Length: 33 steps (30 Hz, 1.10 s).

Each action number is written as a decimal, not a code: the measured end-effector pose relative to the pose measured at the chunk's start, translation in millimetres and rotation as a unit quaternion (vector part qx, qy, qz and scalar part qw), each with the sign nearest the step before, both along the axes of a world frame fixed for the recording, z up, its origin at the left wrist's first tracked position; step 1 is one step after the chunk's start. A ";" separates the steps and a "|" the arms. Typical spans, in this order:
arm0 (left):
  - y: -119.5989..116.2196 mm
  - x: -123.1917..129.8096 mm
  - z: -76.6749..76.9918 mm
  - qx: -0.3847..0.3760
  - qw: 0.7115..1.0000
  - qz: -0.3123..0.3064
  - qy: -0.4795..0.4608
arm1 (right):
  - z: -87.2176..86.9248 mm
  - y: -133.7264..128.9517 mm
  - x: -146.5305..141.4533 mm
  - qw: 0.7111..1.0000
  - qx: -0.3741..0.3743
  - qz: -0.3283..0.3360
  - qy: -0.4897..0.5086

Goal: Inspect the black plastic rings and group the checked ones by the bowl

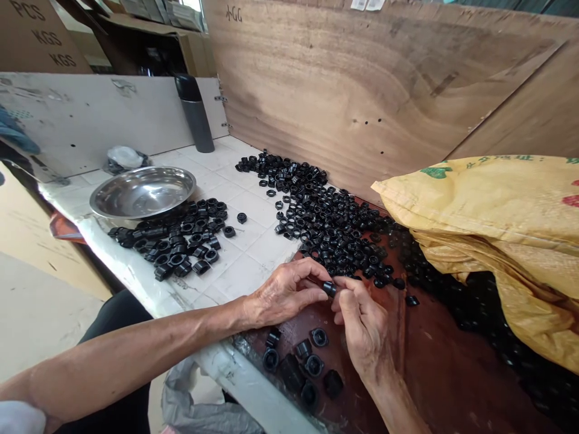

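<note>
My left hand (pixel 289 292) pinches a small black plastic part (pixel 330 289) between thumb and fingertips. Close against the part's other side is my right hand (pixel 364 322), its fingers curled; its fingertips touch the part's right end. Just beyond both hands lies a large heap of black rings (pixel 325 223). Several larger black caps (pixel 313 364) rest on the reddish-brown board (pixel 434 361) below my hands. On the white tiled surface (pixel 253 265), a second pile of black fittings (pixel 181 247) sits to the left.
A steel bowl (pixel 143 194) and a dark flask (pixel 195 114) stand at the left. A wooden panel (pixel 362 90) rises behind the heap. To the right, a yellow woven sack (pixel 497 211) lies over more black parts. Cardboard boxes (pixel 40 39) are at the back left.
</note>
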<state>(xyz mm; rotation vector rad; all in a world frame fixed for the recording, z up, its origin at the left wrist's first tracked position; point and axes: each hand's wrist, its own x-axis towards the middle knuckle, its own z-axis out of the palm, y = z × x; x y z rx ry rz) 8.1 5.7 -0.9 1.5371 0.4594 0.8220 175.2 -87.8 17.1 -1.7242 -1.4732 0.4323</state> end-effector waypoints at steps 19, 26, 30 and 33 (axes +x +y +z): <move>-2.6 0.3 0.1 -0.107 0.994 -0.022 -0.018 | -10.5 2.4 -1.7 0.998 -0.026 0.008 0.060; -2.6 -0.1 4.9 -0.110 0.994 0.004 -0.001 | 2.3 -0.3 -5.5 0.999 -0.015 0.013 0.037; -2.7 0.4 2.0 -0.132 0.991 -0.004 -0.012 | -4.6 -0.2 -5.2 0.995 0.016 0.027 0.092; -1.9 -0.3 -1.0 -0.128 0.992 -0.011 -0.010 | -9.0 -1.1 -5.2 0.994 -0.004 0.025 0.110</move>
